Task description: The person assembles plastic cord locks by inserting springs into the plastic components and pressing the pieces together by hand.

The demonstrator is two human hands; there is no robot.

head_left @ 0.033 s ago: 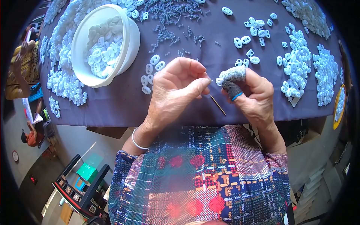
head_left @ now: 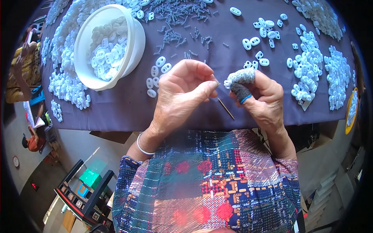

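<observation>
My left hand (head_left: 182,91) is closed in a pinch, thumb against forefinger. At its fingertips a tiny grey spring (head_left: 219,84) just shows. Facing it, a short gap away, my right hand (head_left: 258,93) is closed on a small white plastic piece (head_left: 227,84), mostly covered by the fingers. Grey cloth sleeves cover the right thumb and forefinger, the thumb's with a blue edge. Below the fingertips is a thin brown stick (head_left: 225,108); whether it touches the left hand I cannot tell. Several white oval two-holed pieces (head_left: 154,71) lie beside my left hand.
A white tub (head_left: 136,50) of white pieces stands left, beside a large heap (head_left: 64,58). Loose springs (head_left: 175,15) are scattered at the far middle. More white piles (head_left: 307,66) lie right, with a yellow tray (head_left: 351,112) at the edge. Other people (head_left: 33,138) are far left.
</observation>
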